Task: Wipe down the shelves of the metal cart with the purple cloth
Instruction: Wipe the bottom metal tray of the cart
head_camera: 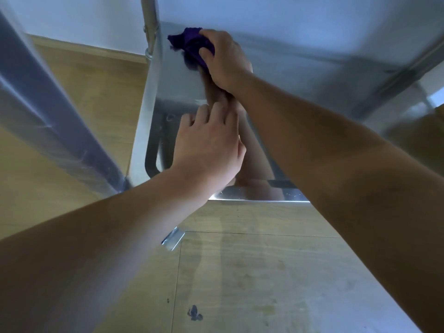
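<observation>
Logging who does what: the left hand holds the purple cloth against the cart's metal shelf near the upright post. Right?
Not quite: the head view shows the right hand holding the purple cloth against the metal shelf near the upright post; the left hand holds nothing.

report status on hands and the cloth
Right hand grips purple cloth, pressed on metal shelf. Left hand flat on shelf. Corner post close beside cloth.

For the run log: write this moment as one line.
step: wiping shelf | right hand: grips purple cloth on shelf near corner post | left hand: rests on shelf, holds nothing
</observation>
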